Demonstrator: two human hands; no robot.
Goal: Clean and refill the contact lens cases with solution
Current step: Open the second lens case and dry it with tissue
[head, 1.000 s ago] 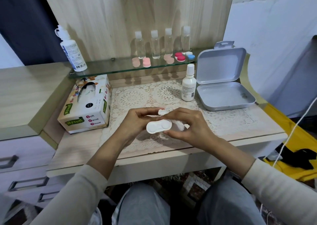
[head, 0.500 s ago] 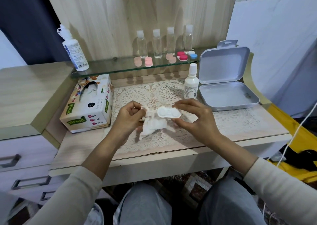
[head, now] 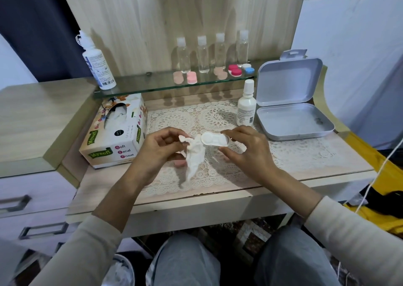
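My right hand (head: 246, 148) pinches a white double contact lens case (head: 214, 139) above the lace mat. A crumpled white tissue (head: 194, 155) hangs from my left hand (head: 159, 150), which pinches its top; the tissue touches the left end of the case. Something small and pink (head: 180, 162) shows on the mat under my left hand. A small white solution bottle (head: 246, 106) stands upright behind my right hand. On the glass shelf sit pink lens cases (head: 192, 77), a red one (head: 235, 70) and a blue-and-white one (head: 248, 68).
A tissue box (head: 115, 133) lies left of the mat. An open grey tin (head: 292, 109) sits at the right. The glass shelf (head: 152, 85) holds several clear bottles (head: 202, 54) and a larger white bottle (head: 97, 65). Drawers are at the lower left.
The case moved from both hands at the front to my right hand alone, farther back and right. The tissue has come away and now hangs from my left hand.
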